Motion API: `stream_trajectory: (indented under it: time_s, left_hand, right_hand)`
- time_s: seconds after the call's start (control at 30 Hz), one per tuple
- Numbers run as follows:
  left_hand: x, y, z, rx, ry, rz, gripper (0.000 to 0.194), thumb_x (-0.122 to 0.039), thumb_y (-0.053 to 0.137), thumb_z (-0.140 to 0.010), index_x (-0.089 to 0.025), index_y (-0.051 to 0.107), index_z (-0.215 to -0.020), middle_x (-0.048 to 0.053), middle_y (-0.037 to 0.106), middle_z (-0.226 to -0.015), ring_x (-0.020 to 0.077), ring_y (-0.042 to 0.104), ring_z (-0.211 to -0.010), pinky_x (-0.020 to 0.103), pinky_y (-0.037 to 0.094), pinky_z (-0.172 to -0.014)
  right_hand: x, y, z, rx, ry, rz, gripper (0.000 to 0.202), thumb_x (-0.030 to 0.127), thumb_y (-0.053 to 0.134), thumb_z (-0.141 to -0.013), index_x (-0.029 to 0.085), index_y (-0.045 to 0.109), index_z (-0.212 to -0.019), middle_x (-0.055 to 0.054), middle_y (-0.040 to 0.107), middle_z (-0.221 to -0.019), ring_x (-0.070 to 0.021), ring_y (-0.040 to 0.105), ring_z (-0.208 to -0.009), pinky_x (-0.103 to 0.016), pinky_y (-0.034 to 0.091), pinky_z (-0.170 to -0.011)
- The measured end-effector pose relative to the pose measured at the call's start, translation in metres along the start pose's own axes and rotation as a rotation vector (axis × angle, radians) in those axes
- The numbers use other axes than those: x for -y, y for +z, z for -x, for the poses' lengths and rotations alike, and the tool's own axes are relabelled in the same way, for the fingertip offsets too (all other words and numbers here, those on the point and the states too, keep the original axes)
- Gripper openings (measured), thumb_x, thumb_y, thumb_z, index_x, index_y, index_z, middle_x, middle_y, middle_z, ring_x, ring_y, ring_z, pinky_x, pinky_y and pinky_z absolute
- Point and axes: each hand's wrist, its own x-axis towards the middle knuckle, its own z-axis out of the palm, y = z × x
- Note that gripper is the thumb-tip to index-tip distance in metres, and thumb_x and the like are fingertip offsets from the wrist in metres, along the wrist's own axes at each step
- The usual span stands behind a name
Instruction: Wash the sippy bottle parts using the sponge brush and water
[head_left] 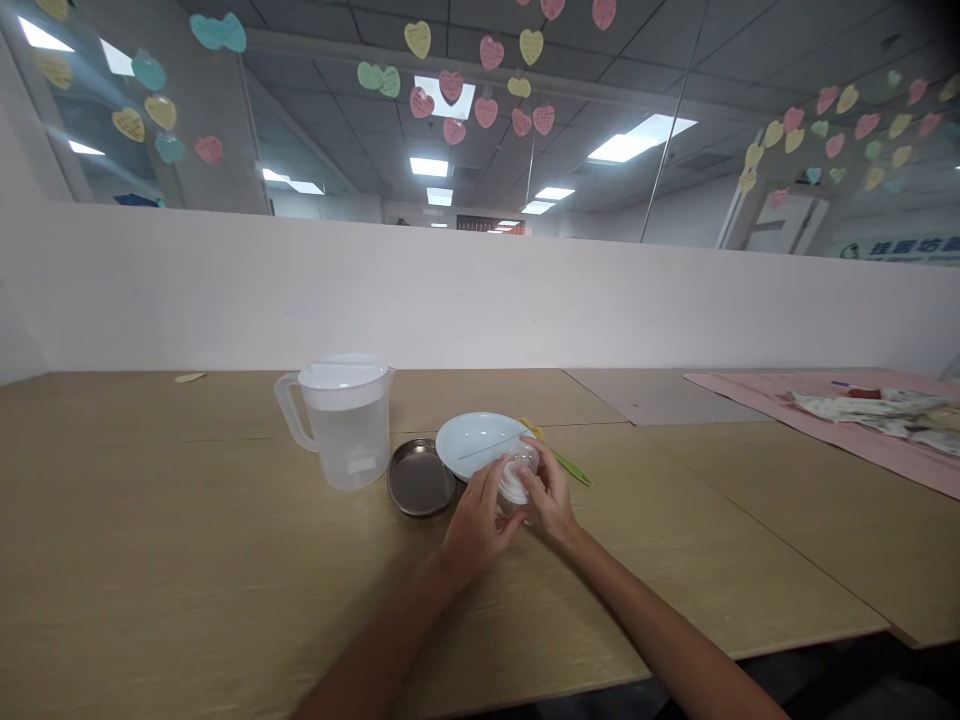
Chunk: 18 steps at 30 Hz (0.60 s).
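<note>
Both my hands are closed around a small baby bottle [513, 490] with a white collar and a clear domed cap, held above the table. My left hand [480, 515] wraps the bottle's side from the left. On the right, my right hand [553, 497] grips it around the cap and collar. Much of the bottle is covered by my fingers. Just behind my hands lies a white plate [469, 440] with a thin straight line across it. A round metal dish [421, 478] sits beside the plate, left of my left hand. The green handle of a brush [576, 470] shows right of my right hand.
A lidded clear pitcher [349, 430] with liquid in it stands left of the metal dish. At the far right a pink cloth [795, 425] carries white fabric items. A small pale flat piece [190, 378] lies at the back left, near the low white wall [450, 300].
</note>
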Motion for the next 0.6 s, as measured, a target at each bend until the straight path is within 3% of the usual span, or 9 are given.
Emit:
stream_trajectory:
  time_s: [0.23,0.37,0.5,0.6]
  left_hand:
    - [0.002,0.002,0.000,-0.025,0.039,-0.002,0.070,-0.029,0.057,-0.078,-0.016,0.021,-0.137,0.018,0.047,-0.128,0.0272,0.048,-0.118,0.044,0.044,-0.095]
    - [0.006,0.003,0.000,-0.038,-0.015,0.014,0.078,-0.032,0.061,-0.076,-0.018,0.017,-0.138,0.017,0.046,-0.130,0.0269,0.049,-0.117,0.043,0.046,-0.093]
    - [0.002,0.000,-0.003,-0.005,-0.025,0.007,0.072,-0.032,0.060,-0.077,-0.018,0.023,-0.137,0.015,0.050,-0.124,0.0258,0.051,-0.113,0.042,0.046,-0.092]
    - [0.001,-0.001,-0.004,0.028,-0.022,-0.004,0.066,-0.032,0.059,-0.078,-0.019,0.029,-0.135,0.013,0.055,-0.117,0.0246,0.055,-0.106,0.041,0.047,-0.089]
  right_hand:
    - [-0.002,-0.003,0.004,-0.032,-0.058,0.173,0.049,0.042,0.051,-0.082,0.021,0.044,-0.126,-0.010,0.056,-0.119,-0.0238,0.056,-0.104,-0.040,0.047,-0.088]
    - [-0.009,-0.003,0.006,-0.183,-0.168,0.193,0.051,0.037,0.049,-0.084,0.019,0.036,-0.130,-0.013,0.053,-0.119,-0.0247,0.053,-0.108,-0.042,0.046,-0.090]
    - [-0.018,-0.005,0.006,-0.253,-0.357,0.282,0.051,0.034,0.055,-0.081,0.024,0.037,-0.128,-0.011,0.052,-0.117,-0.0266,0.051,-0.110,-0.049,0.042,-0.093]
    - [-0.022,-0.004,0.005,-0.278,-0.349,0.253,0.052,0.036,0.054,-0.081,0.026,0.035,-0.128,-0.011,0.051,-0.118,-0.0268,0.050,-0.111,-0.051,0.041,-0.094]
